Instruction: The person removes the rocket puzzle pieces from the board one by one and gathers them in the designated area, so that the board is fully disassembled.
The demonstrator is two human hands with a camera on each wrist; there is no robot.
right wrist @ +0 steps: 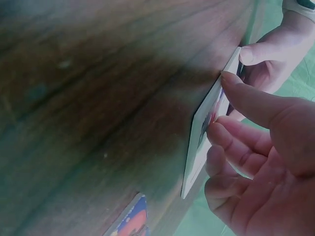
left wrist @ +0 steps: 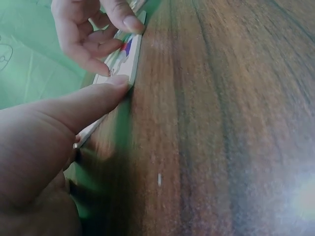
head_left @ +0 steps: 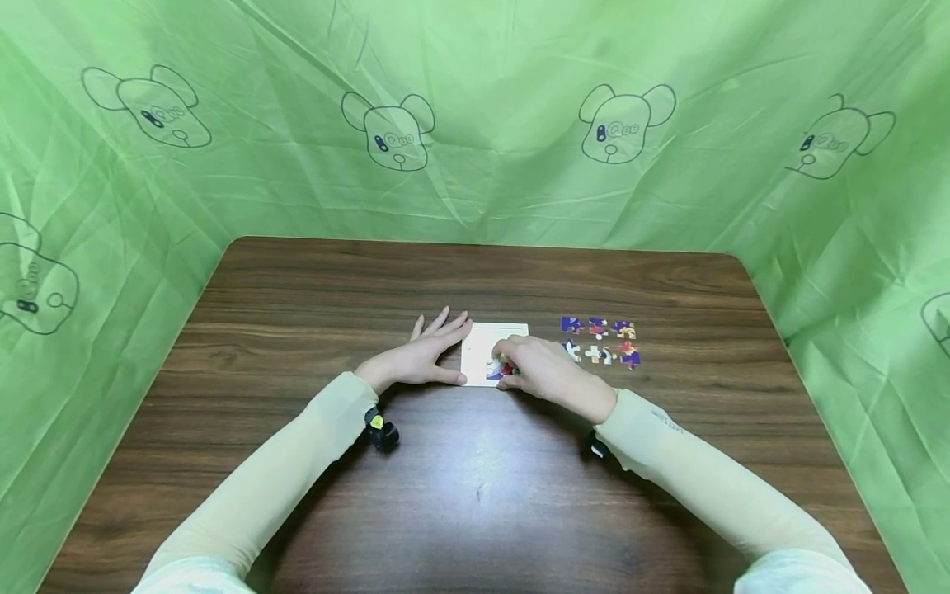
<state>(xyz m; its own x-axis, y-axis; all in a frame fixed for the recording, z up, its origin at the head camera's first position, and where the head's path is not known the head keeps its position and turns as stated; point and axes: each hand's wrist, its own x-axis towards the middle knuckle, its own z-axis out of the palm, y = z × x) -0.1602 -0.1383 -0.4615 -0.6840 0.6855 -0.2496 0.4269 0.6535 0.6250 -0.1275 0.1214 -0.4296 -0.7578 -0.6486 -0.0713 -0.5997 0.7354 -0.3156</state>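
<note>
A white puzzle board (head_left: 477, 334) lies flat on the table, with several colourful joined pieces (head_left: 493, 373) in its lower part. My left hand (head_left: 421, 355) is at the board's left side, fingers stretched out and thumb touching its lower left corner. Over the board's right part, my right hand (head_left: 545, 367) bends its fingers down to the pieces. Its thumb (right wrist: 234, 83) rests at the board's near edge, apart from the index fingertip. Whether a piece is pinched there is hidden by the fingers. A few patches of purple and red show between thumb and fingers.
Several loose puzzle pieces (head_left: 597, 327) lie in two rows to the right of the board. The dark wooden table (head_left: 475, 495) reaches back to a green cloth (head_left: 490, 124) that hangs around its far side and both ends.
</note>
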